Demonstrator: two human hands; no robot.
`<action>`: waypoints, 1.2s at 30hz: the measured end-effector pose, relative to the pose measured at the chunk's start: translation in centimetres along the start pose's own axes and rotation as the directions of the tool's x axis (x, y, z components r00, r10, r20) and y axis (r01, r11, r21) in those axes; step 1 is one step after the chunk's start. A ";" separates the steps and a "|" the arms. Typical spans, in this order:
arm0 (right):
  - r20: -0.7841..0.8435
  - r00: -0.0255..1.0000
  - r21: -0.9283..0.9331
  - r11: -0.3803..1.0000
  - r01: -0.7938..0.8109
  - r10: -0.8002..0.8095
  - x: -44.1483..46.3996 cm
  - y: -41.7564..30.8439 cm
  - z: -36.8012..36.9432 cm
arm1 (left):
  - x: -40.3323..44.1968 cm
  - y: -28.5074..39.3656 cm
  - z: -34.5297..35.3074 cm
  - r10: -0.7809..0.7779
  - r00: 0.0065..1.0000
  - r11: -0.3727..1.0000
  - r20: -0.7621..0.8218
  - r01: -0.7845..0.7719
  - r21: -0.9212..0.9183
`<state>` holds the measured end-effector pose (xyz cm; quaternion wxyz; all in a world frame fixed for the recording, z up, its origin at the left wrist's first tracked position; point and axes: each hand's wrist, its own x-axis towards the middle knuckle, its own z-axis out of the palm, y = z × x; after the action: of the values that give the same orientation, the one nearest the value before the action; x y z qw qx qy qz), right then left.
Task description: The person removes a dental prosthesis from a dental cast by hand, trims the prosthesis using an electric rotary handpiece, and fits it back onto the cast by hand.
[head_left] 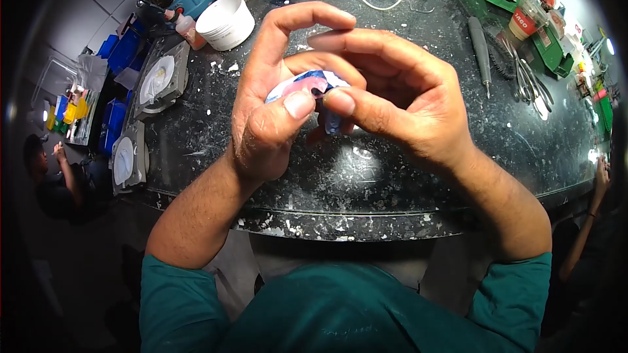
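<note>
Above the black worktop, my left hand (267,108) is closed round a small dental model (302,83), its thumb pressed on the near side. Pink, white and dark blue patches show on the model between my fingers. My right hand (418,101) meets it from the other side, with the thumb tip against the model's edge near a small dark gap. The right fingers curl behind the piece, and some of them are hidden. Most of the model's underside is covered by my hands.
A white tub (226,23) stands at the back left, near two metal flasks (157,82). A grey handpiece (481,52), scissors-like tools (523,82) and a green bin (549,49) lie at the right. Other people (49,180) are at the edges. White scraps dot the worktop (392,176).
</note>
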<state>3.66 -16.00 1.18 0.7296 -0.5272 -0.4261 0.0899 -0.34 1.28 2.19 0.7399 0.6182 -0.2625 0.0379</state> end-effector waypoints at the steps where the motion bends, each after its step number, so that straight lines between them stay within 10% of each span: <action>1: -0.012 1.000 0.003 1.000 0.020 -0.020 -0.1 -0.1 0.2 | -0.1 0.1 0.0 0.002 1.000 1.000 0.009 -0.002 0.004; 24: -0.041 0.976 0.154 0.967 -0.204 0.212 0.4 -0.7 -0.1 | 0.0 -0.8 0.1 0.066 0.995 0.997 -0.078 -0.068 -0.030; 28: -0.296 0.944 -0.480 0.877 -0.018 -0.143 0.5 0.2 -0.7 | 1.1 -3.1 -0.6 0.111 0.975 0.979 -0.191 -0.140 -0.148; 36: -0.166 0.982 -0.390 0.921 0.014 -0.085 -0.2 0.7 0.8 | 0.4 -2.3 -0.1 0.209 0.969 0.975 -0.131 -0.195 0.107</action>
<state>3.16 -15.25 0.58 0.6487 -0.6558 -0.3810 -0.0625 0.93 0.76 0.25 0.7192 0.6179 -0.2691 0.1689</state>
